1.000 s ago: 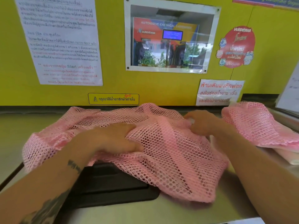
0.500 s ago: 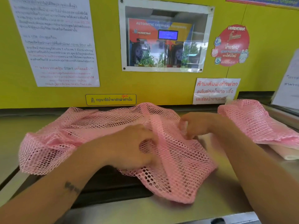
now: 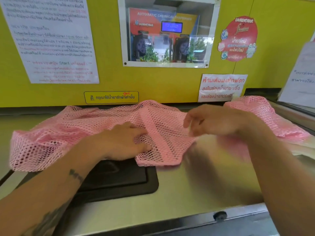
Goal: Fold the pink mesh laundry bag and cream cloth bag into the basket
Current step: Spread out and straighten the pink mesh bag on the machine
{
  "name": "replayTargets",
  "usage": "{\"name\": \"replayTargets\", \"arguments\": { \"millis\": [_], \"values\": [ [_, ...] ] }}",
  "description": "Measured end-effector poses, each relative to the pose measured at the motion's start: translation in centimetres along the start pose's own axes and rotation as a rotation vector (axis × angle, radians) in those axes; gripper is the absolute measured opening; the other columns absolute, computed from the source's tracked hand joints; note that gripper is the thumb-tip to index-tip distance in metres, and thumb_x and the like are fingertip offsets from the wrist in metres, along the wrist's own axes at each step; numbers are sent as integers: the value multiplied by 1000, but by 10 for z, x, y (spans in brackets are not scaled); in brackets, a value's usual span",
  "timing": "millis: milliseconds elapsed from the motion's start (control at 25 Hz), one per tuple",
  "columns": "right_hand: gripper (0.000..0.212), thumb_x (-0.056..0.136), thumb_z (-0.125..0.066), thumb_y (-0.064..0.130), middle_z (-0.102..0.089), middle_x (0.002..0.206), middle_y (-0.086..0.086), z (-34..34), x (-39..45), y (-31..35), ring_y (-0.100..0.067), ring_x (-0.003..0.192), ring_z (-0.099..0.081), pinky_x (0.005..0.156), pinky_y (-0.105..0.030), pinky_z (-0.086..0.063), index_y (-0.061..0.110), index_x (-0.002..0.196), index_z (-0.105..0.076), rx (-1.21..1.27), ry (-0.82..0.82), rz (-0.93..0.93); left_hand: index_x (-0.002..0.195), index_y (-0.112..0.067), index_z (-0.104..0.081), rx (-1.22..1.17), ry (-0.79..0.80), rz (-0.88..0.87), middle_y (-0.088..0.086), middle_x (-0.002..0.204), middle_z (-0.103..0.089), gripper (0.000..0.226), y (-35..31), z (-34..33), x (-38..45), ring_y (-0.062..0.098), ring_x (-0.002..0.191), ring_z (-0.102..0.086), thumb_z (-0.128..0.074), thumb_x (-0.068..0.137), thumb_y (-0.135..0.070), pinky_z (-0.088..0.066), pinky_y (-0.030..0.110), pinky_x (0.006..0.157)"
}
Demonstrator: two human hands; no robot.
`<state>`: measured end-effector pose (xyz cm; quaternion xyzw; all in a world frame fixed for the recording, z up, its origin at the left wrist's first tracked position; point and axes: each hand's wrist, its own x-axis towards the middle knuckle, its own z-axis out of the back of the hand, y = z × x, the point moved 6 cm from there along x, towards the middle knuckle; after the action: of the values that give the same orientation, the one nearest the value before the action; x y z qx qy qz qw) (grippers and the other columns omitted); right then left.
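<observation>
Pink mesh laundry bag lay spread across the metal countertop, its far edge against the foot of the yellow wall panel and its near edge draped over the rear of a black recessed lid set into the counter. The left hand rested flat on the mesh near the bag's middle, fingers straight and pressing the fabric down beside a raised fold. The right hand hung just above the bag's right portion, blurred by motion; its fingers were loosely curled near the mesh edge, and whether they pinched the fabric could not be told. The right forearm crossed in front of the counter's right side and hid part of what lay there.

A second pink mesh bundle sat at the right, well apart from the left hand, on top of a pale cream cloth of which only a thin edge showed beneath it. No basket appeared in view.

On the wall stood a white printed notice at left, a framed window showing a chemical dispenser with a blue screen at centre, a round red sticker at right, a small yellow label just above the bag, and a white warning sign in red lettering. A sheet of paper leaned at the far right edge.
</observation>
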<state>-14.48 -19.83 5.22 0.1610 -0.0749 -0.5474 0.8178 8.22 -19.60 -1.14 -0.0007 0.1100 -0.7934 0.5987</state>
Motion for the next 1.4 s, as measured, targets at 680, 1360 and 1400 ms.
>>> {"name": "replayTargets", "arguments": {
  "millis": [680, 1360, 1400],
  "values": [
    [16, 80, -56, 3, -67, 75, 0, -20, -30, -2, -17, 69, -64, 72, -47, -56, 18, 81, -57, 289, -484, -8, 60, -25, -39, -292, -438, -290, -1, 59, -45, 40, -66, 18, -24, 14, 56, -41, -45, 100, -28, -26, 31, 53],
    [31, 78, -51, 5, -69, 93, 6, 8, -58, -37, -16, 89, -63, 82, -36, -51, 24, 85, -75, -236, -310, -78, 68, -14, -54, -207, -180, -447, 11, 75, -57, 42, -69, 12, -33, 31, 72, -53, -46, 98, -42, -40, 40, 65],
    [32, 78, -53, 7, -69, 93, 13, 13, -63, -42, -11, 89, -63, 82, -33, -50, 30, 83, -75, -223, -243, -138, 67, -14, -55, -199, -166, -462, 10, 75, -58, 43, -75, 10, -35, 31, 72, -53, -46, 98, -42, -42, 43, 66]
  ]
}}
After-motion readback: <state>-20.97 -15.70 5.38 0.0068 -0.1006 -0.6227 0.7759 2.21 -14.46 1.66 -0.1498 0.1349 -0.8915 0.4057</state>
